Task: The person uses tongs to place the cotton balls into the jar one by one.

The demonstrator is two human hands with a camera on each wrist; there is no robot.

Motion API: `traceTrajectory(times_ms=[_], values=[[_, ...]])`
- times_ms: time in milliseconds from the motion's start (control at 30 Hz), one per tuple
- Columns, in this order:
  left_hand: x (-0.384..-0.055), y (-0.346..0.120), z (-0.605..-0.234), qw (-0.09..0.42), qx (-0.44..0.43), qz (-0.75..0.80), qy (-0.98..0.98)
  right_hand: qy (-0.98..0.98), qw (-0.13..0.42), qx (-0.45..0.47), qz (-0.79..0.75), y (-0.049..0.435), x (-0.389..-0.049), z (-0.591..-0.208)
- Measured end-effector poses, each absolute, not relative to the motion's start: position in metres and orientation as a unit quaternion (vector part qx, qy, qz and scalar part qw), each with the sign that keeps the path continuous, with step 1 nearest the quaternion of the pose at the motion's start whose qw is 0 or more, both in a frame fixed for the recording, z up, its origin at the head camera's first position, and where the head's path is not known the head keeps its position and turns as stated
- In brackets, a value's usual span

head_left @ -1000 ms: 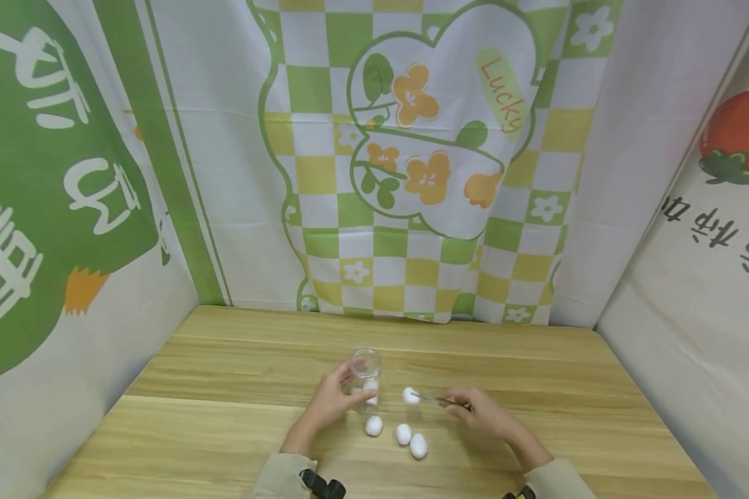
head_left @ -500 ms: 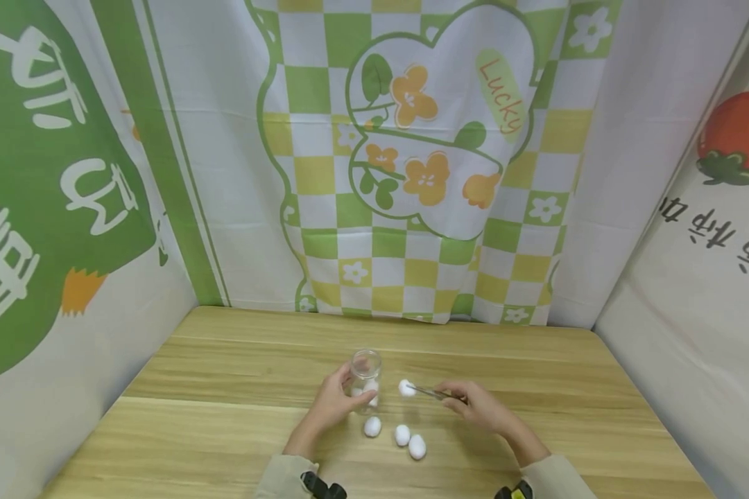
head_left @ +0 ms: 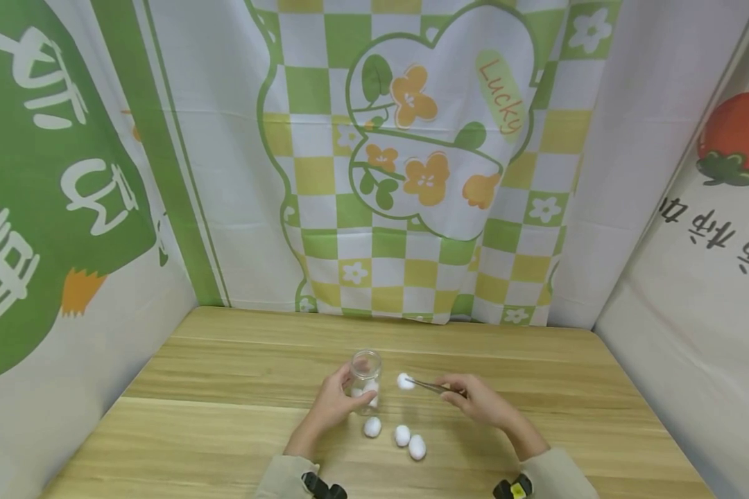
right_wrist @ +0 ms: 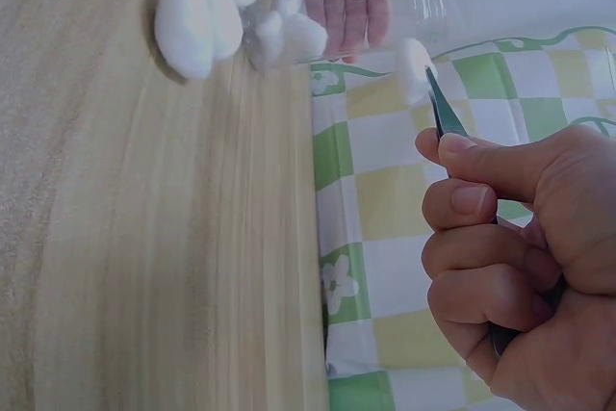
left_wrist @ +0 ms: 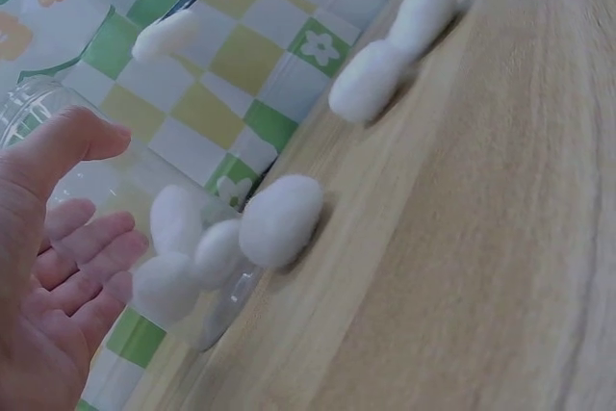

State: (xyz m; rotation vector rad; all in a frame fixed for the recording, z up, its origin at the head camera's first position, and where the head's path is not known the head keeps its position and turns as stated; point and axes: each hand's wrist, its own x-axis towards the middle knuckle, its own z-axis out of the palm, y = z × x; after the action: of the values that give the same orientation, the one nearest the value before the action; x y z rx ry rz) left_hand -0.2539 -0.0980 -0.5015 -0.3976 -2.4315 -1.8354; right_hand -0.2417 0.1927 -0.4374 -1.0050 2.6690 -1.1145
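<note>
My left hand [head_left: 336,398] holds a clear jar [head_left: 365,373] upright on the table, thumb on the near side and fingers behind it. Several white cotton balls [left_wrist: 166,286] lie at its bottom, and its top is uncovered. With my right hand [head_left: 483,403] I grip metal tweezers [head_left: 435,387], whose tips pinch one cotton ball [head_left: 404,381]. That ball hangs in the air to the right of the jar, near rim height and apart from it. In the right wrist view, the fingers curl around the tweezers [right_wrist: 445,115].
On the wooden table [head_left: 225,430], one loose cotton ball [head_left: 372,427] lies just in front of the jar. Two more cotton balls [head_left: 417,447] touch each other farther right. A patterned cloth [head_left: 387,277] hangs behind the table's back edge.
My right hand has raised the tweezers and the pinched cotton ball, shifting them slightly left toward the jar. The left hand and jar have stayed in place.
</note>
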Motion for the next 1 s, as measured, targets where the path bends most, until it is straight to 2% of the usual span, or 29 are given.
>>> traceTrajectory(times_ms=[1000], values=[[-0.254,-0.097,-0.501,0.033,-0.121,-0.589,-0.799,0.869,0.019,-0.351,-0.348,0.177,-0.25,-0.409]])
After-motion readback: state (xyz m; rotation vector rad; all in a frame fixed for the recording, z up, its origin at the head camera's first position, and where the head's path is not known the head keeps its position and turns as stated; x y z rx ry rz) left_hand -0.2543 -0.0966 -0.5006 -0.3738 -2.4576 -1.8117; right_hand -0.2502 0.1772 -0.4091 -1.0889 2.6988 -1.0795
